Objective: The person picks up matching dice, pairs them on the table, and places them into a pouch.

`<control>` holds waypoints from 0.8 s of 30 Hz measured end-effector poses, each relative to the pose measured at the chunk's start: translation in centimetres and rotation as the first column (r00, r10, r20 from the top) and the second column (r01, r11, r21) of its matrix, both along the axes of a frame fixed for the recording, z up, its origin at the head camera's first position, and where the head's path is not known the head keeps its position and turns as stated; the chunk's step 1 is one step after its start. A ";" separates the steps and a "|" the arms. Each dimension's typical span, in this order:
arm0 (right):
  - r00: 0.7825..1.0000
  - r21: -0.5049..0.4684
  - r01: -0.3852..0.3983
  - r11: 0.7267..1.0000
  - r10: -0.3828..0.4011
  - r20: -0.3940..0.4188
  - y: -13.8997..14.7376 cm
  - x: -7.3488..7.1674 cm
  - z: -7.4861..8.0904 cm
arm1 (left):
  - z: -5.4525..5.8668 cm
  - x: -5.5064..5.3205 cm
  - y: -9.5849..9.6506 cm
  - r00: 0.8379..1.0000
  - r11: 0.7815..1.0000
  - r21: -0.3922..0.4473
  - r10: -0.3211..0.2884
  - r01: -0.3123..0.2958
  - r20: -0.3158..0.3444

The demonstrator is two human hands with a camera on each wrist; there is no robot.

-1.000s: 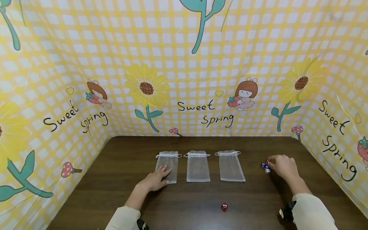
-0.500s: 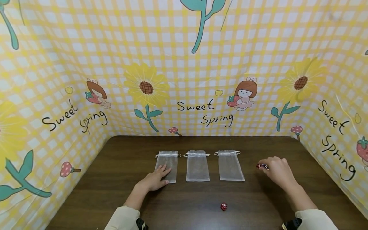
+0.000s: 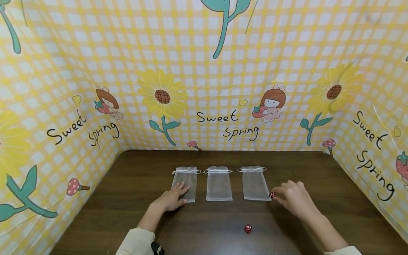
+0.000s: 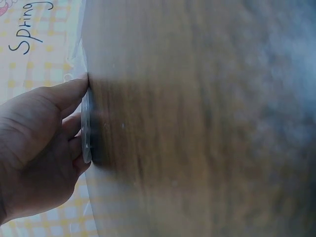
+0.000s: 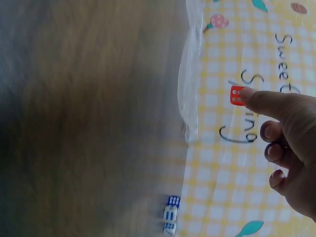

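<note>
My right hand (image 3: 296,198) pinches a red die (image 3: 272,195) with white dots at the lower right corner of the right mesh drawstring bag (image 3: 256,184). In the right wrist view, the die (image 5: 237,96) shows between thumb and fingertips, raised off the table. My left hand (image 3: 170,199) rests flat on the left mesh bag (image 3: 191,191), fingers spread over its lower part. Between these two lies the middle mesh bag (image 3: 219,186). Another red die (image 3: 248,228) sits on the table nearer the front.
Several small dice, a blue die (image 5: 173,200) and white ones, lie on the table in the right wrist view; my right hand hides them in the head view. A yellow checked cloth (image 3: 204,78) stands around the dark wooden table (image 3: 153,159).
My right hand has picked the red die out of the dice group at the right and carried it left and toward the front. The left hand has stayed still.
</note>
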State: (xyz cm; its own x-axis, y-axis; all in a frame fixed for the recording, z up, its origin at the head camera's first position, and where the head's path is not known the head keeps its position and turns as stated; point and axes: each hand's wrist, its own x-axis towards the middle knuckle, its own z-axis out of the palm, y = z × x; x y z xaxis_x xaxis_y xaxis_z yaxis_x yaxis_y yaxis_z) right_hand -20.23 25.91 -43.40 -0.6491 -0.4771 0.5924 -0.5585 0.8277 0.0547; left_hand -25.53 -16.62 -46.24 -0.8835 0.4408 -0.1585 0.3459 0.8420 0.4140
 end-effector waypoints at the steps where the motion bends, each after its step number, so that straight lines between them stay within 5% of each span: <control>1: 1.000 0.006 -0.012 1.000 0.012 -0.005 -0.2 0.1 -0.1 | 0.0 0.0 0.0 1.000 1.000 -0.001 0.000 0.000 0.000; 8: 0.995 0.035 -0.092 0.995 0.093 -0.023 -1.6 1.2 -0.7 | 0.1 0.0 0.0 1.000 1.000 0.001 0.004 -0.004 -0.005; 24: 0.971 0.061 -0.194 0.979 0.182 0.156 -4.1 2.9 -1.9 | 0.2 0.1 0.0 1.000 1.000 -0.003 -0.010 0.010 -0.010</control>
State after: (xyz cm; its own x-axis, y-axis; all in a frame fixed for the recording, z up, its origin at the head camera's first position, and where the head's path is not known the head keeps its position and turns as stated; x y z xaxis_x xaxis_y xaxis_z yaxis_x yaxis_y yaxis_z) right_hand -17.34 21.83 -45.32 -0.6217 -0.6386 0.4536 -0.7103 0.7037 0.0171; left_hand -25.43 -16.66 -46.03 -0.8803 0.4496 -0.1514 0.3586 0.8396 0.4080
